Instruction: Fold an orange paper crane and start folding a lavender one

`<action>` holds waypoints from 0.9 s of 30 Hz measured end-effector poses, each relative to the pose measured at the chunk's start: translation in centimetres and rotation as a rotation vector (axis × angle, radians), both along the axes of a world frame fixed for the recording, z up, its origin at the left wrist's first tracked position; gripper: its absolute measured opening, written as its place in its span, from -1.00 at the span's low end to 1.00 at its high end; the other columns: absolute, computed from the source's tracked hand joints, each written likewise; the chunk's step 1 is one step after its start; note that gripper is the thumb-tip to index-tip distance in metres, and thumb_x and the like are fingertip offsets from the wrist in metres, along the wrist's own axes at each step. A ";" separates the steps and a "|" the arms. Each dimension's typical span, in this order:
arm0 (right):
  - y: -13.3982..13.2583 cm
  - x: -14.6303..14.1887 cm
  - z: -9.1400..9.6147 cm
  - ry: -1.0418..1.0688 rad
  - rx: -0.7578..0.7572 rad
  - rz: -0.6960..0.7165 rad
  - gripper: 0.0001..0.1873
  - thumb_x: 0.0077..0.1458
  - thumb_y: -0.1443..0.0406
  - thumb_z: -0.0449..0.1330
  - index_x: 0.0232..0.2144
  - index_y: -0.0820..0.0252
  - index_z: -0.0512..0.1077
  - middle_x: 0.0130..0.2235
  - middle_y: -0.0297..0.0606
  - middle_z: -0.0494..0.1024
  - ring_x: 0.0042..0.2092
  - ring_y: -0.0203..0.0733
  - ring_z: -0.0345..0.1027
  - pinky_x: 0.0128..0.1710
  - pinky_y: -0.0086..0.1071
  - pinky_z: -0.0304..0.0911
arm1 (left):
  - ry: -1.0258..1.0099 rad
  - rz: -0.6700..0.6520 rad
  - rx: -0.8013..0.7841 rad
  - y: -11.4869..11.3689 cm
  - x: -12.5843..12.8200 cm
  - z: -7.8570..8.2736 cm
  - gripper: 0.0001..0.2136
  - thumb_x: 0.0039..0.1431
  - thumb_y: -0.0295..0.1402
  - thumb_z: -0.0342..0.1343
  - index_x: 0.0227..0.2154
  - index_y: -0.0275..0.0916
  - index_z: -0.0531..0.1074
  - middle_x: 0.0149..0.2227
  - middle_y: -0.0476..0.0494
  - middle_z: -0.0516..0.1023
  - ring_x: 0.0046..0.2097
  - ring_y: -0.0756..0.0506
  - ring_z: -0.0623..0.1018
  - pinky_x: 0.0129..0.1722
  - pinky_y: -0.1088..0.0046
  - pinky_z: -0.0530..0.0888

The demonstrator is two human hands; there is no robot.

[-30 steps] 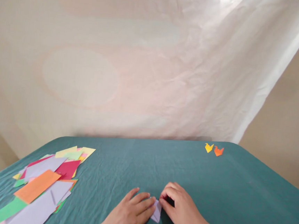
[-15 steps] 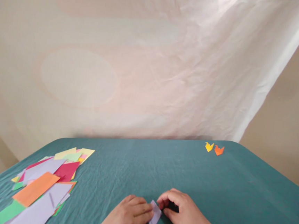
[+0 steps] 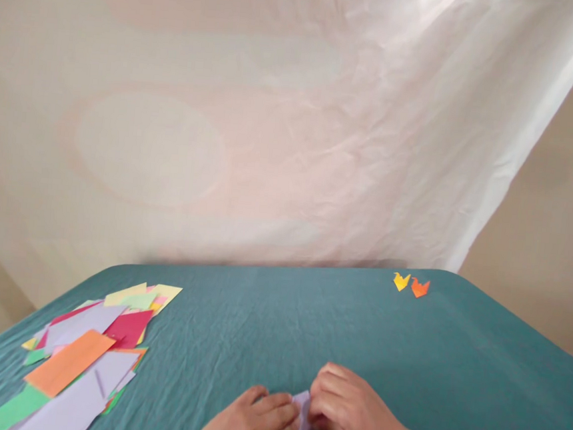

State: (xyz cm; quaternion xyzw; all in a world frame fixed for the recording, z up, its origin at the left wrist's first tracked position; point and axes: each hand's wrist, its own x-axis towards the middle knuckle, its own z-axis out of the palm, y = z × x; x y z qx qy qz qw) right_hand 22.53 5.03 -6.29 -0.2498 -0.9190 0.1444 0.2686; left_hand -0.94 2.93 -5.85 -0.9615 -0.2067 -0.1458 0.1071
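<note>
A small piece of folded lilac paper (image 3: pixel 302 414) lies on the cloth at the near edge of the view, between my two hands. My left hand (image 3: pixel 256 421) holds its left side down, fingers close together over it. The fingers of my right hand (image 3: pixel 349 411) are curled and closed on its right side. Both hands hide much of the paper, so its full shape does not show.
A green cloth covers the table (image 3: pixel 236 331). On the left lies a loose pile of coloured paper sheets (image 3: pixel 70 363). A yellow paper bird (image 3: pixel 401 282) and an orange paper bird (image 3: pixel 420 288) sit far right. Behind hangs a pale sheet (image 3: pixel 273 140).
My right fingers have closed in on the lilac paper, covering more of it. My left hand has shifted slightly to the right. The pile and the birds have stayed put.
</note>
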 end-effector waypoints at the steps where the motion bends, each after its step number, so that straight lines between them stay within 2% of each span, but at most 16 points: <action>1: 0.1 0.1 0.0 0.014 -0.034 -0.001 -0.88 0.19 0.41 0.13 -0.40 0.20 0.42 -0.36 -0.32 0.47 -0.27 -0.25 0.26 -0.24 -0.36 0.12 | -0.004 -0.025 -0.003 0.0 -0.1 -0.2 -0.72 0.35 -0.47 -0.20 -0.02 -0.24 0.35 -0.11 -0.11 0.57 -0.02 -0.06 0.50 -0.09 0.46 0.38; 4: 0.4 0.5 -0.1 0.050 -0.138 -0.012 -0.91 0.20 0.37 0.16 -0.36 0.16 0.45 -0.32 -0.35 0.48 -0.24 -0.28 0.28 -0.20 -0.39 0.14 | -0.045 -0.081 -0.039 0.3 -0.4 -0.7 -0.75 0.35 -0.45 -0.17 -0.03 -0.20 0.35 -0.10 -0.09 0.57 0.01 -0.05 0.49 -0.07 0.50 0.37; 7: 0.6 0.5 0.0 0.055 -0.206 -0.039 -0.88 0.21 0.30 0.17 -0.36 0.12 0.49 -0.31 -0.36 0.49 -0.23 -0.29 0.30 -0.19 -0.40 0.15 | -0.063 -0.079 -0.118 0.4 -0.4 -0.7 -0.76 0.35 -0.45 -0.16 -0.03 -0.20 0.34 -0.11 -0.07 0.57 0.01 -0.04 0.49 -0.06 0.51 0.36; 10: 0.6 0.3 0.0 0.062 -0.248 -0.069 -0.88 0.20 0.29 0.18 -0.38 0.11 0.50 -0.32 -0.35 0.49 -0.23 -0.28 0.32 -0.18 -0.38 0.15 | -0.075 -0.065 -0.171 0.2 -0.2 -0.3 -0.76 0.34 -0.46 -0.17 -0.06 -0.19 0.35 -0.18 -0.07 0.58 -0.06 -0.04 0.52 -0.11 0.52 0.38; 15: 0.3 -0.2 0.1 0.095 -0.322 -0.175 -0.93 0.07 0.34 0.28 -0.45 0.15 0.47 -0.33 -0.35 0.48 -0.22 -0.25 0.31 -0.20 -0.38 0.15 | -0.116 -0.069 -0.192 0.2 0.1 0.0 -0.79 0.34 -0.43 -0.16 -0.13 -0.16 0.37 -0.25 -0.05 0.57 -0.17 -0.02 0.55 -0.15 0.56 0.40; 21: 0.0 -0.5 0.2 0.080 -0.354 -0.239 -0.88 -0.01 0.43 0.31 -0.46 0.16 0.46 -0.33 -0.38 0.45 -0.22 -0.26 0.29 -0.19 -0.38 0.11 | -0.135 -0.074 -0.227 0.2 0.2 -0.4 -0.77 0.37 -0.39 -0.19 -0.16 -0.17 0.38 -0.29 -0.05 0.58 -0.18 -0.03 0.55 -0.12 0.53 0.39; 27: -0.1 -0.5 0.4 0.063 -0.363 -0.250 -0.90 0.04 0.43 0.27 -0.46 0.16 0.45 -0.33 -0.37 0.44 -0.21 -0.25 0.28 -0.21 -0.38 0.10 | -0.109 -0.086 -0.255 -0.1 0.4 0.5 -0.73 0.39 -0.40 -0.25 -0.06 -0.17 0.35 -0.29 -0.09 0.57 -0.17 -0.02 0.54 -0.10 0.52 0.40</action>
